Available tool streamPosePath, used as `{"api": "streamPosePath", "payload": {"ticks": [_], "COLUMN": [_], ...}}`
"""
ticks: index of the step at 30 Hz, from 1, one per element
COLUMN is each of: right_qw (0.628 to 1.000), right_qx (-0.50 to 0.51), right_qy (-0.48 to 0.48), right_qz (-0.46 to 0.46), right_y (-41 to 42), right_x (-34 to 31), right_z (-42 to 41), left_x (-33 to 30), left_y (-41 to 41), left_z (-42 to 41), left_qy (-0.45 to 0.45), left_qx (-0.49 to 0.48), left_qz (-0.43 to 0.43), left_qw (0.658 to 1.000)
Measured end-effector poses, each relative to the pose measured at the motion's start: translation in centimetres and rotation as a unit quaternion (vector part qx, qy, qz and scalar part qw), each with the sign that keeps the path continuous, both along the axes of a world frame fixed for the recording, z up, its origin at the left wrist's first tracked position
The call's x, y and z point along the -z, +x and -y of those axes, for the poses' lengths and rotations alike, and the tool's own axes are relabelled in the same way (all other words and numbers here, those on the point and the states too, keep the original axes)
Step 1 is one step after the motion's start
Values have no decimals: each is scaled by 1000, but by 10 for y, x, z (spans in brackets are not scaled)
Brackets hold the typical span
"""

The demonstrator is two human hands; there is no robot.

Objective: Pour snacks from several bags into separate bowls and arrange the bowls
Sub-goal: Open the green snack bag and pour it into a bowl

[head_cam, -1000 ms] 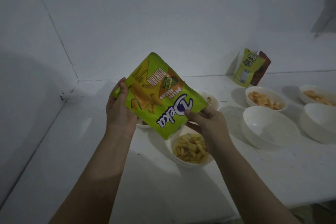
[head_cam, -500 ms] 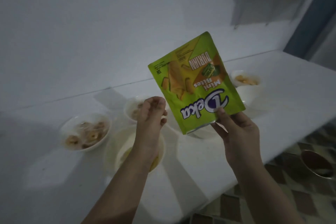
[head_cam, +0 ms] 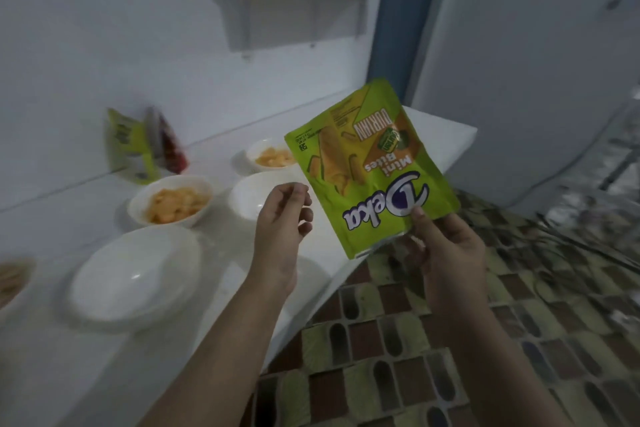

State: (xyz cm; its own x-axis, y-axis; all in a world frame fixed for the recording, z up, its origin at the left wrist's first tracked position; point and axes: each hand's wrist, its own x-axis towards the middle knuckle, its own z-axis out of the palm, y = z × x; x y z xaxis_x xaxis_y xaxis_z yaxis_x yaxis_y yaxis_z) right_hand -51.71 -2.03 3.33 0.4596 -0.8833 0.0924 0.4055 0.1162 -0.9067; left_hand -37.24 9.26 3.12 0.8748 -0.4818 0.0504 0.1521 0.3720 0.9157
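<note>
Since the green snack bag (head_cam: 372, 166) hangs upside down, pinched at its mouth by the right hand (head_cam: 446, 250) out past the worktop (head_cam: 214, 274) edge, it's probably emptied, left hand (head_cam: 282, 218) loosely curled, holding nothing.

**Layout on and off the counter**

On the counter (head_cam: 214, 295), nearest: an empty bowl (head_cam: 135, 274); behind it, a bowl of snacks (head_cam: 171, 200); to that bowl's right, another empty bowl (head_cam: 254, 196), partly hidden by the left hand (head_cam: 282, 218); further back, a second filled bowl (head_cam: 270, 154); far left edge, part of one more bowl (head_cam: 12, 279). Against the wall behind: two bags (head_cam: 145, 144), side by side. Right of everything, above the counter's edge and the floor: an upside-down snack bag (head_cam: 372, 166), pinched at its lower end by the right hand (head_cam: 446, 253); left hand just beside it, not touching.
</note>
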Motion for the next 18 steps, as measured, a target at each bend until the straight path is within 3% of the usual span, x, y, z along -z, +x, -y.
{"api": "streamPosePath", "payload": {"ticks": [12,18], "right_qw": [983,972], "right_qx": [176,221], "right_qy": [50,54], "right_qz": [-26,-48], "right_y": [-76,-81], "right_x": [54,61], "right_z": [188,292], "left_x": [39,49], "left_y": [-38,-31], "left_z": [248,368], "left_qy": [60,82], "left_qx": [167,200], "left_qz": [2,3], "left_qw": [984,976]}}
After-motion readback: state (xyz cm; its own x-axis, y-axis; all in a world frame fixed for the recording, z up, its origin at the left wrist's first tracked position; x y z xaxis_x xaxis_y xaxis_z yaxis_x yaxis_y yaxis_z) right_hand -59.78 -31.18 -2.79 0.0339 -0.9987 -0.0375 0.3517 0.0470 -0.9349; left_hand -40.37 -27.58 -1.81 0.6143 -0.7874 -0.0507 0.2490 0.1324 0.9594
